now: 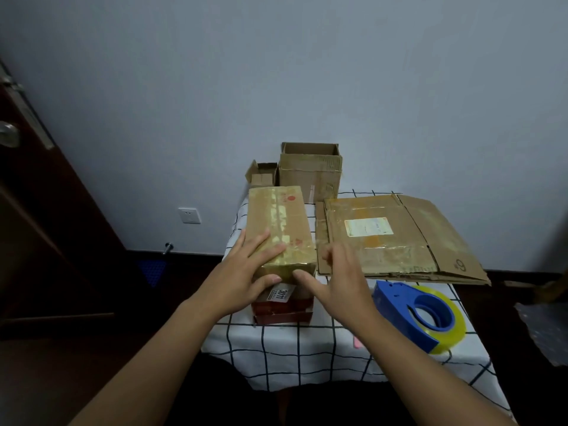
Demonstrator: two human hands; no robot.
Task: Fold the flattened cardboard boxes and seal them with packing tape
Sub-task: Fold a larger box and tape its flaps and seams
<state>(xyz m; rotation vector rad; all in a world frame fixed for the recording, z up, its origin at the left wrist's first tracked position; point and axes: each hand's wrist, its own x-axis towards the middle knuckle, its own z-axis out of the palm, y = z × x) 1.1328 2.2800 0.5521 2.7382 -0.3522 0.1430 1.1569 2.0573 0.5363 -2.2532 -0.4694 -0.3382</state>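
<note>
I am resting my left hand [246, 272] flat on the near end of the long taped box [281, 229], fingers straight and slightly spread across its top, thumb lying along its front edge. The box is sitting on the left of the checked tablecloth [307, 348]. My right hand [335, 281] is hovering just right of that box, fingers loose and blurred, thumb touching its near corner. Flattened cardboard [399, 238] is lying behind this hand; the blue tape dispenser [421, 315] is lying beside my wrist.
</note>
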